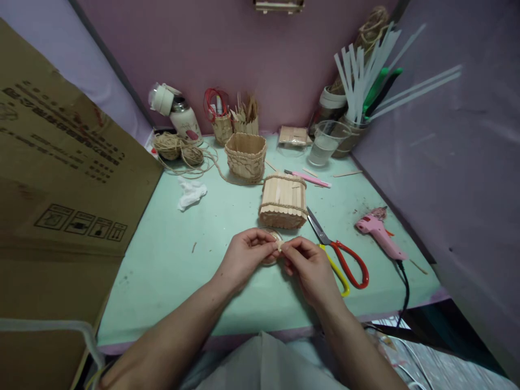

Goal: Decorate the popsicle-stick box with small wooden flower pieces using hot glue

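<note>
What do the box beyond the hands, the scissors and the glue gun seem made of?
Box: pale, matte wood, by its separate flat strips; its twisted bands suggest natural cord. Scissors: metal blades, by their grey sheen; glossy red and yellow handles, probably plastic. Glue gun: smooth pink casing, likely plastic.

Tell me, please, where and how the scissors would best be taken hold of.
Probably by the red loop, coming from the right. The scissors lie flat on the table, loops toward its near edge and blades pointing away beside the wooden box. The right hand appears to hide part of the yellow loop, while the red one shows clearly.
</note>
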Motion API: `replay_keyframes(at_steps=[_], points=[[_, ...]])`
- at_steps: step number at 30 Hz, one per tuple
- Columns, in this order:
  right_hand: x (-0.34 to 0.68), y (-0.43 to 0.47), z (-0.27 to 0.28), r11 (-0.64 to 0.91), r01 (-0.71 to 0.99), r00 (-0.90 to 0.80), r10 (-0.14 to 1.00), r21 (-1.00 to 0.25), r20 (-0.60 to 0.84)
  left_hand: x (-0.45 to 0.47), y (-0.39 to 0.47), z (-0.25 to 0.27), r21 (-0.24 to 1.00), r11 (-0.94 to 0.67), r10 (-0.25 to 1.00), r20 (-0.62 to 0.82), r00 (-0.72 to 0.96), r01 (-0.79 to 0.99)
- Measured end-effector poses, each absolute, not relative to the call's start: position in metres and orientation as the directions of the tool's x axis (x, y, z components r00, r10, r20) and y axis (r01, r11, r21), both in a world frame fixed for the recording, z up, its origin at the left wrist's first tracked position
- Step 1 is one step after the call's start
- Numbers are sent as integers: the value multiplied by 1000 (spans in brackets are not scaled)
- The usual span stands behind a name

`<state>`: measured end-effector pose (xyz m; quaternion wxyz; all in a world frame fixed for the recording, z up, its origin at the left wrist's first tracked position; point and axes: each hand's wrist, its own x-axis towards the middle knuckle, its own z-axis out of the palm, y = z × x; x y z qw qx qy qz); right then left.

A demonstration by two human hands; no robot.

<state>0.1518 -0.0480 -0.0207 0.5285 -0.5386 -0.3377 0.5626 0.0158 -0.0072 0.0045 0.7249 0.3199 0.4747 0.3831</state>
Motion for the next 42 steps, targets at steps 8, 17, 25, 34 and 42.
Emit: replay_keyframes(at_steps=[8, 17, 25, 34, 42], points=[[155, -47, -17, -183, -115, 152, 968, -976, -199, 17, -11, 5, 866, 448, 889, -406, 210, -222], [154, -49, -17, -155, -28, 221, 963, -988, -157, 21, -13, -1, 866, 443, 892, -401, 206, -232], [155, -49, -25, -205, -127, 202, 953, -970, -228, 21, -12, 0, 836, 483, 873, -438, 216, -258], [151, -51, -19, -145, -56, 238, 959, -988, -154, 20, -13, 0, 845, 473, 875, -418, 246, -247], [145, -52, -14, -85, -12, 293, 952, -996, -85, 19, -15, 0, 873, 424, 896, -365, 252, -241]])
